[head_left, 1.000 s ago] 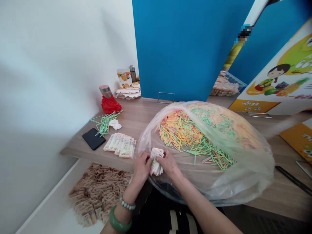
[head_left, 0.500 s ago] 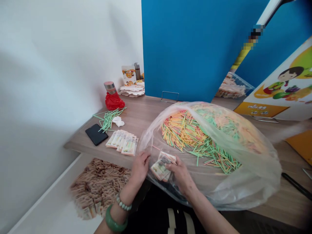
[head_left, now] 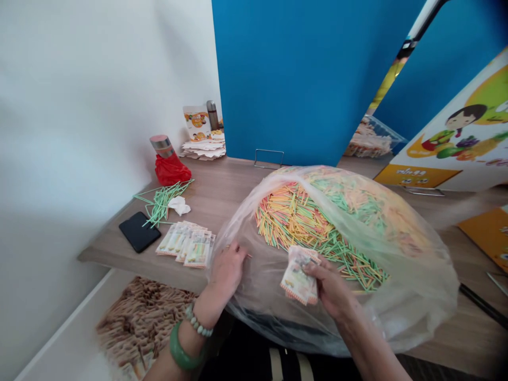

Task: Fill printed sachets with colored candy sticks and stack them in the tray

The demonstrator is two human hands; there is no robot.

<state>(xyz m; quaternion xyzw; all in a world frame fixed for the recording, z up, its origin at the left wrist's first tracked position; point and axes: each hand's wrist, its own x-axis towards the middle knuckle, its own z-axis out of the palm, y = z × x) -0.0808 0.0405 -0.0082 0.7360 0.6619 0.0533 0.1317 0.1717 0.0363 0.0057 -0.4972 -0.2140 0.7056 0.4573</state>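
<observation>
A wooden table (head_left: 226, 185) is carrying a clear plastic bag (head_left: 270, 293) of straws (head_left: 293, 211), overhanging its front edge. Near that edge, the right hand (head_left: 332, 284) is gripping staggered packets (head_left: 298, 276) (a light, flat pinch should be sparing them creases). The left hand (head_left: 228, 270) is resting on the bag; its grip I cannot tell.

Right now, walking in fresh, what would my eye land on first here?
Probably the large translucent plastic bag spread across the table, with its heap of thin yellow, pink and green sticks. Behind it stands a tall, plain blue panel. Toward the near side, the right hand holds a small stack of printed packets.
</observation>
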